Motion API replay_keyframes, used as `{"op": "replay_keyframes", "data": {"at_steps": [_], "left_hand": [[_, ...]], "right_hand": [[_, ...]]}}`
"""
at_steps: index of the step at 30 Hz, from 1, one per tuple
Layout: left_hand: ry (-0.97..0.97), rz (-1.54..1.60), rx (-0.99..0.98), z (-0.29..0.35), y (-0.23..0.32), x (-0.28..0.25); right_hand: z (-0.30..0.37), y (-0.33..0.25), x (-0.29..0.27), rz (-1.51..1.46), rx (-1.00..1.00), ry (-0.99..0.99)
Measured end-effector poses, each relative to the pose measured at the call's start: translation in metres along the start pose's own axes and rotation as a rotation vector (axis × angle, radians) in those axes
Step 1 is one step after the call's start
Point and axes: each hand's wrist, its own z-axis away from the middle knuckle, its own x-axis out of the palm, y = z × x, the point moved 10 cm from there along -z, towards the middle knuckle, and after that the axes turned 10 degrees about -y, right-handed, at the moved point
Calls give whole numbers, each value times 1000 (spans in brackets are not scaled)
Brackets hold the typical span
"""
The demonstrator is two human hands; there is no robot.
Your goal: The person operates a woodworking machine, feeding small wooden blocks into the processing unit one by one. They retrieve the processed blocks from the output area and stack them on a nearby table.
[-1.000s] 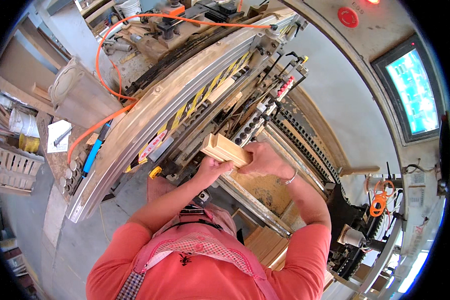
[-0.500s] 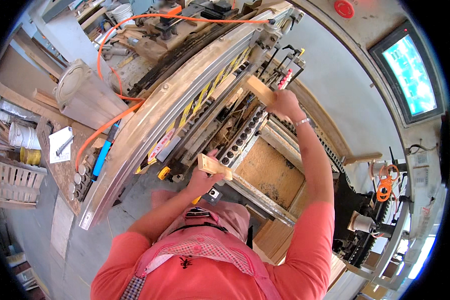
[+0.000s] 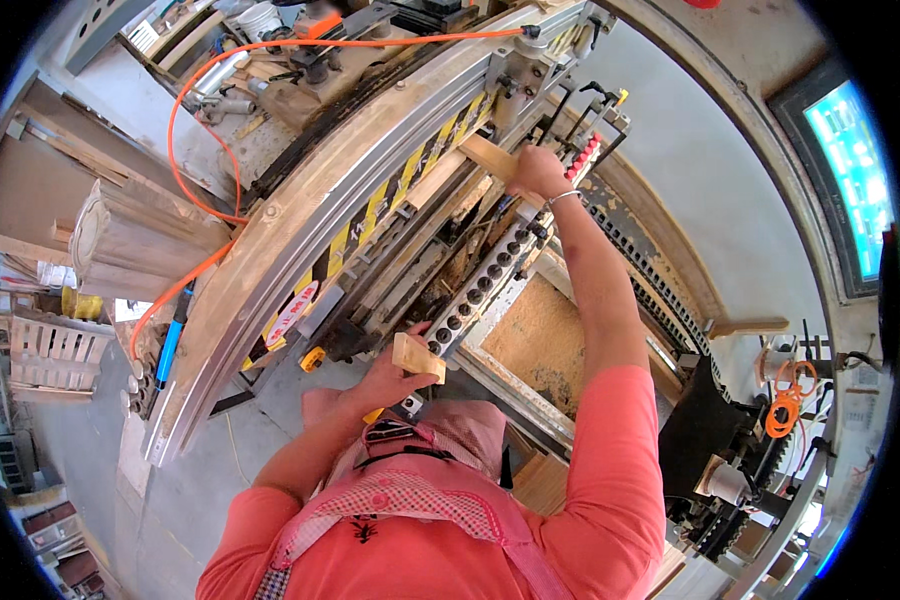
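My left hand [image 3: 388, 382] is closed around a short pale wood block [image 3: 417, 356], close to my waist and beside the near end of the machine. Farther out, my right hand [image 3: 540, 172] grips the near end of another light wood piece [image 3: 490, 158]. That piece points away to the left, toward the yellow-and-black striped rail [image 3: 395, 195] of the woodworking machine. Below my right forearm runs a row of round black rollers or knobs [image 3: 485, 283]. Several red knobs [image 3: 585, 155] stand just right of my right hand.
A sawdust-covered bed [image 3: 535, 330] lies between my forearms. The long curved-looking beam [image 3: 300, 200] crosses at left, with an orange hose [image 3: 173, 140] looping over it. A lit screen [image 3: 850, 185] is at far right. A slatted crate [image 3: 60, 355] sits on the left.
My right hand has moved left and slightly away with its wood piece, toward the striped rail. My left hand still holds its block, slightly farther left. The view has shifted.
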Motion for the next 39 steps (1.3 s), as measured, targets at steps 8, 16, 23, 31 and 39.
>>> {"op": "replay_keyframes", "data": {"at_steps": [8,16,23,31,39], "left_hand": [[71,16,92,-2,-9,0],[7,-42,141,-2,-4,2],[55,-2,134,-2,2,-1],[7,66,140,-2,-5,1],[-18,33,154,-5,-4,0]], "right_hand": [[3,-7,12,29,-35,-7],[20,-3,-2,-42,-50,122],[27,-12,-3,5,4,149],[32,-10,-8,-12,13,126],[28,-11,-6,36,-32,204]]}}
